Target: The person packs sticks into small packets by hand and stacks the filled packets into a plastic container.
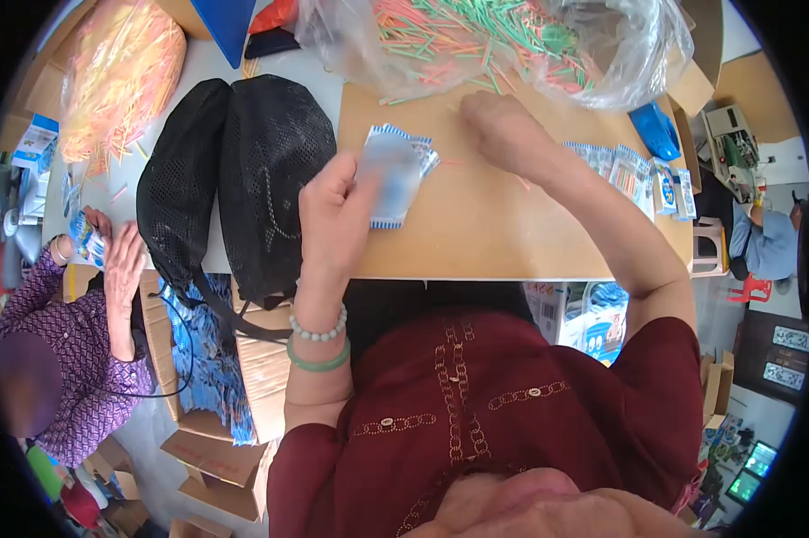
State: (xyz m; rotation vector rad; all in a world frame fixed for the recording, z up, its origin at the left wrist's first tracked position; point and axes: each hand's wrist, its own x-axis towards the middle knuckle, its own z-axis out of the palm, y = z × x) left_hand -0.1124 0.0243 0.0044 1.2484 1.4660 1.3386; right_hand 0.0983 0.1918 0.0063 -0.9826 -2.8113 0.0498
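My left hand, with a bead bracelet and a green bangle on its wrist, pinches a small blue-and-white packet over the wooden board. The packet is blurred by motion. Beside it lies the striped edge of another packet. My right hand is at the board's far side, its fingers curled down near the pink and green sticks in an open clear plastic bag. Whether those fingers hold a stick is hidden. More striped packets lie right of my right forearm.
A black mesh bag stands left of the board. Beyond it are a bag of orange and yellow sticks and a co-worker's hands with a packet. A carton of blue wrappers sits below. A blue scoop and small boxes are at right.
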